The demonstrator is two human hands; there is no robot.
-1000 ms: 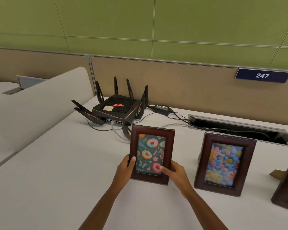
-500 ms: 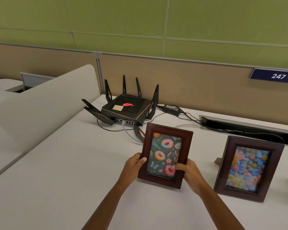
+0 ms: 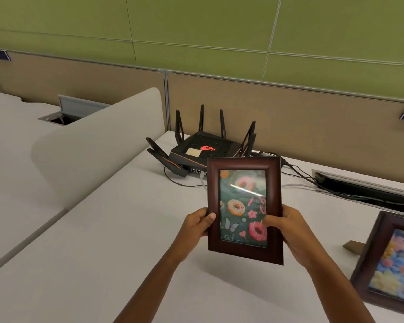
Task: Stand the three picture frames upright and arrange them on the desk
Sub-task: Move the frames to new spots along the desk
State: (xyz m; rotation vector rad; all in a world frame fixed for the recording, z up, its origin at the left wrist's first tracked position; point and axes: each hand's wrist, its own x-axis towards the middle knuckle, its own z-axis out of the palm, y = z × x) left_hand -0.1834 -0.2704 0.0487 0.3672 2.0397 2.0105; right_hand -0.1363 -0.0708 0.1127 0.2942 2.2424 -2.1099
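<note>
A dark wooden frame with a doughnut picture point(image 3: 243, 183) is held upright in the air above the white desk point(image 3: 103, 241), its glass catching a glare. My left hand point(image 3: 197, 223) grips its left edge and my right hand point(image 3: 287, 226) grips its right edge, thumbs on the front. A second dark frame with a flower picture point(image 3: 392, 264) stands upright at the right edge of view, partly cut off, its back stand showing. The third frame is out of view.
A black router point(image 3: 205, 149) with several antennas sits behind the held frame, cables running right to an open cable tray point(image 3: 359, 183). A beige divider point(image 3: 91, 141) rises on the left. A tan partition wall closes the back.
Both hands have lifted the doughnut frame off the desk and brought it nearer to me. The view swung left, pushing the flower frame to the right edge.
</note>
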